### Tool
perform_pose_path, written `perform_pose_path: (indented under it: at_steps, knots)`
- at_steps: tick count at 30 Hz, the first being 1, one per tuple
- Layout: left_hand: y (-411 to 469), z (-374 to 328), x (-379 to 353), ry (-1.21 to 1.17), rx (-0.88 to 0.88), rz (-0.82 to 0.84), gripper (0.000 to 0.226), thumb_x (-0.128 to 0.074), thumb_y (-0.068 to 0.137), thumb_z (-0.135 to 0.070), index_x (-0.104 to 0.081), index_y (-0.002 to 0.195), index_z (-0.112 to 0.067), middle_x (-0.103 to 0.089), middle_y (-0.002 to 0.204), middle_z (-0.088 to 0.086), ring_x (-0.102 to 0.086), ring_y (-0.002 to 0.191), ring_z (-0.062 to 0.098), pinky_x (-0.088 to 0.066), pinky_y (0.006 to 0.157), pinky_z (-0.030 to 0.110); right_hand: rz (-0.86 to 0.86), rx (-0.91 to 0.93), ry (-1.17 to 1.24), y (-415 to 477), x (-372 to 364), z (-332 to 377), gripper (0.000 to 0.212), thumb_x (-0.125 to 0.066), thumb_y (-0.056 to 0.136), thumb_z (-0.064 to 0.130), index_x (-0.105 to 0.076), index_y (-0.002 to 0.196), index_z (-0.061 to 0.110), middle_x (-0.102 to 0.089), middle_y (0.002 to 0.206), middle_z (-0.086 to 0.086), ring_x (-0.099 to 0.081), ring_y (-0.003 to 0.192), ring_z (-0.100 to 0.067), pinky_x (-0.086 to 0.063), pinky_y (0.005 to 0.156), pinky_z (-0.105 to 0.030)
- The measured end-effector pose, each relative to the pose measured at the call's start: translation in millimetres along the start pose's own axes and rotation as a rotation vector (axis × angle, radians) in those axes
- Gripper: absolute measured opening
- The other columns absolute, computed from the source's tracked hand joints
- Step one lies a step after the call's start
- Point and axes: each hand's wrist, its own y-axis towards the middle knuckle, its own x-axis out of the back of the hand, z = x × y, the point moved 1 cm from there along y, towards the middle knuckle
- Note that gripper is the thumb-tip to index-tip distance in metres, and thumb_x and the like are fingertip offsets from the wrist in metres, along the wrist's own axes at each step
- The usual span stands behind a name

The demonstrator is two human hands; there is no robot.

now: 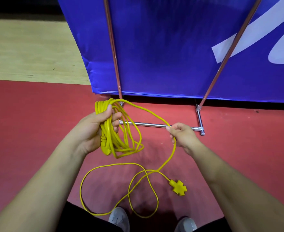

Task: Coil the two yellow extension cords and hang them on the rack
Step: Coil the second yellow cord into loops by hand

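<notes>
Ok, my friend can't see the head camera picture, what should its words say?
A left hand grips a coiled yellow extension cord while the right hand pinches its next length. The rest loops across the red floor to a cross-shaped socket, near a chrome rack.

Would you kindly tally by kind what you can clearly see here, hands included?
Hands: 2, left hand and right hand
Extension cord: 1
Shoes: 2
Rack: 1
Blue banner: 1
Total: 7
</notes>
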Motion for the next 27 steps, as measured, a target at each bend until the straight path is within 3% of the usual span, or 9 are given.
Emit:
perform_pose_path:
  at_steps: [2,5,9,11,13,16,19,23,27]
  knots:
    - [3,0,0,0.054,-0.048,-0.049,0.025,-0.069,0.073,-0.034,-0.061,0.085,-0.013,-0.063,0.067,-0.003,-0.055,0.051,0.008,-0.049,0.052,0.022,0.003,0.066,-0.067,-2,-6,10,0.021,-0.068,0.089,0.022,-0.055,0.077,0.012,-0.044,0.062,-0.007,-0.033,0.043,-0.014,-0.033,0.040,-0.019]
    - [4,1,0,0.208,-0.106,-0.088,0.027,-0.065,0.076,-0.032,-0.064,0.091,-0.009,-0.060,0.060,-0.002,-0.053,0.049,0.010,-0.047,0.050,0.021,0.095,0.262,-0.457,-17,-12,38,0.026,-0.074,0.084,0.022,-0.062,0.069,0.005,-0.043,0.055,-0.003,-0.031,0.038,-0.009,-0.028,0.039,-0.018]
    - [-1,9,-1,0.416,-0.035,-0.115,0.023,-0.070,0.073,-0.026,-0.065,0.086,-0.008,-0.066,0.066,0.004,-0.060,0.052,0.011,-0.051,0.052,0.022,0.505,0.297,-0.866,-56,-18,82,0.024,-0.077,0.081,0.026,-0.070,0.071,0.006,-0.045,0.051,0.004,-0.036,0.046,-0.007,-0.033,0.045,-0.020]
    - [-4,17,-6,0.462,0.001,-0.070,0.021,-0.069,0.075,-0.024,-0.064,0.087,-0.009,-0.072,0.075,0.011,-0.067,0.062,0.016,-0.055,0.060,0.024,0.712,0.213,-0.931,-76,-25,93,0.025,-0.076,0.082,0.031,-0.071,0.078,0.006,-0.046,0.052,0.004,-0.037,0.048,-0.013,-0.032,0.046,-0.022]
    - [-9,23,-14,0.470,0.037,0.028,0.029,-0.068,0.075,-0.024,-0.063,0.096,-0.005,-0.074,0.088,0.018,-0.071,0.075,0.022,-0.057,0.067,0.027,0.829,0.213,-0.780,-89,-34,102,0.023,-0.074,0.084,0.027,-0.070,0.080,0.004,-0.047,0.050,0.004,-0.038,0.047,-0.013,-0.033,0.046,-0.022]
    - [-16,25,-27,0.472,0.063,0.191,0.032,-0.066,0.082,-0.020,-0.062,0.101,0.006,-0.072,0.086,0.022,-0.071,0.073,0.027,-0.056,0.063,0.030,0.751,0.280,-0.356,-88,-38,109,0.013,-0.071,0.086,0.013,-0.069,0.082,0.001,-0.042,0.047,0.005,-0.032,0.045,-0.010,-0.025,0.048,-0.024]
    - [-19,18,-32,0.453,0.081,0.236,0.018,-0.065,0.083,-0.021,-0.062,0.077,-0.004,-0.061,0.063,0.010,-0.059,0.053,0.020,-0.050,0.050,0.026,0.726,0.256,-0.011,-73,-27,105,0.009,-0.066,0.085,0.003,-0.065,0.094,0.002,-0.046,0.052,0.006,-0.030,0.050,-0.012,-0.020,0.050,-0.029]
    - [-18,10,-27,0.176,0.072,0.206,0.007,-0.065,0.080,-0.012,-0.063,0.074,-0.015,-0.047,0.059,0.001,-0.046,0.049,0.016,-0.042,0.046,0.024,0.523,0.319,-0.396,-50,8,80,0.014,-0.068,0.088,0.013,-0.065,0.085,0.000,-0.059,0.065,-0.007,-0.053,0.062,-0.016,-0.044,0.063,-0.029]
    - [-15,2,-17,0.255,0.047,0.193,0.015,-0.063,0.083,-0.017,-0.061,0.069,-0.011,-0.053,0.062,0.005,-0.054,0.052,0.017,-0.048,0.051,0.026,0.375,0.171,-0.110,-36,14,55,0.005,-0.062,0.092,0.012,-0.065,0.091,0.008,-0.056,0.067,-0.005,-0.049,0.052,-0.014,-0.041,0.058,-0.027]
